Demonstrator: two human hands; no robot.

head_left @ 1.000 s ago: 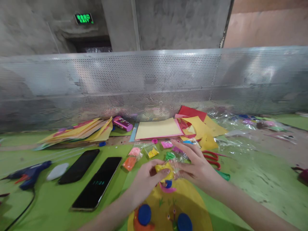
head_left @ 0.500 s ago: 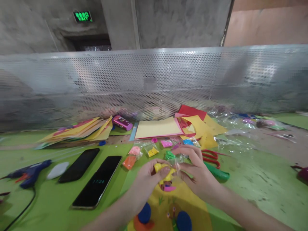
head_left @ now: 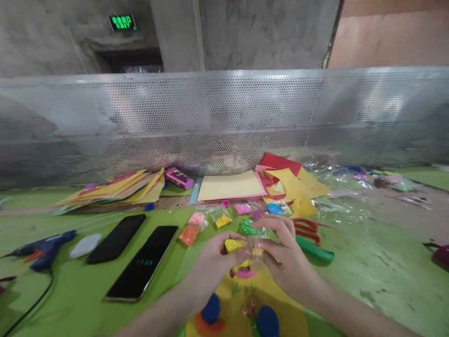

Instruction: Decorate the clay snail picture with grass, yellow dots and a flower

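Yellow modelling clay (head_left: 234, 245) in a clear plastic bag sits between my two hands, above a yellow sheet (head_left: 231, 323). My left hand (head_left: 219, 255) is closed on the clay, thumb across its front. The fingers of my right hand (head_left: 286, 250) pinch the clear bag (head_left: 257, 243) at its right side. On the sheet below are clay shapes: a blue disc (head_left: 211, 308) over orange clay on the left, another blue disc (head_left: 268, 321) beside a small figure with eyes, and a pink curved piece (head_left: 246, 274), partly hidden by my hands.
Bagged clay lies beyond my hands: orange (head_left: 189, 235), yellow (head_left: 223, 221), green (head_left: 248, 227) and blue (head_left: 274, 208). Red scissors (head_left: 308, 229) and a green tool (head_left: 315, 250) lie right. Two phones (head_left: 143, 264) and a glue gun (head_left: 45, 250) lie left. Coloured paper (head_left: 229, 186) stands before a perforated metal panel (head_left: 259, 112).
My right fingers have shifted slightly left over the bag, closer to my left thumb. The yellow clay looks more covered by the fingers. The view has moved very slightly.
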